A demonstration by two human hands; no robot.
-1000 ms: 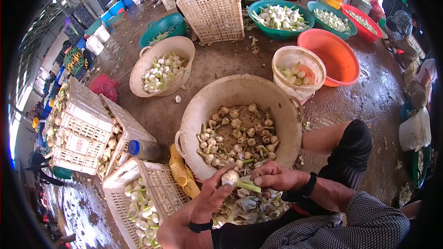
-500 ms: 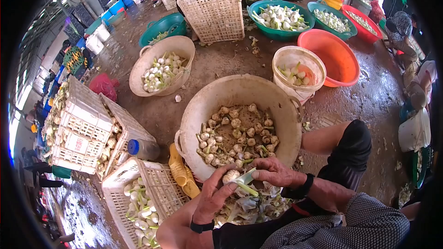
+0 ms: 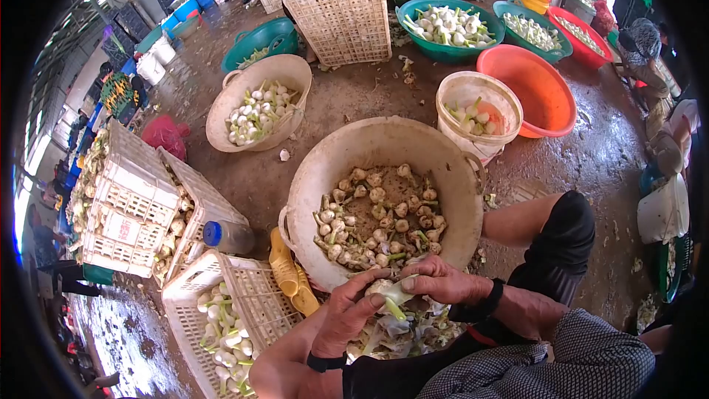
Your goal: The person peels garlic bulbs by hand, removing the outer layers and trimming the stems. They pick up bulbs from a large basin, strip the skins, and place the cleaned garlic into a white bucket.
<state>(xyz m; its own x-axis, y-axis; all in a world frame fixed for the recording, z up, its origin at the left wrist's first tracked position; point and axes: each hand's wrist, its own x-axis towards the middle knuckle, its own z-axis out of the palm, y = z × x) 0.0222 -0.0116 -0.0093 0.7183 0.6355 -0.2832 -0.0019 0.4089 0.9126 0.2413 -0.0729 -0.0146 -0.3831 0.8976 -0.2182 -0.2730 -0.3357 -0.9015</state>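
Observation:
A garlic bulb [image 3: 380,287] with a short green stem is between my hands, over the near rim of a large beige tub [image 3: 325,170]. My left hand [image 3: 347,314] grips the bulb from the left, its thumb near the stem. On the right, my right hand [image 3: 442,281] pinches pale outer skin at the bulb's side. Several unpeeled garlic bulbs [image 3: 378,214] with brown roots and skins lie in the tub. Below my hands is a heap of loose garlic skins [image 3: 410,332] near my lap.
White crates [image 3: 258,303] with garlic stand at left, beside yellow shoes [image 3: 284,266] and a blue-lidded jar [image 3: 233,238]. Beyond the tub are a beige basin [image 3: 218,122] of peeled garlic, a white bucket [image 3: 480,140] and an orange basin [image 3: 554,103]. Other people sit at both sides.
The garlic has turned between my hands, its stem now pointing more downward. My left hand has tilted slightly, and my right fingers have shifted slightly on the skin.

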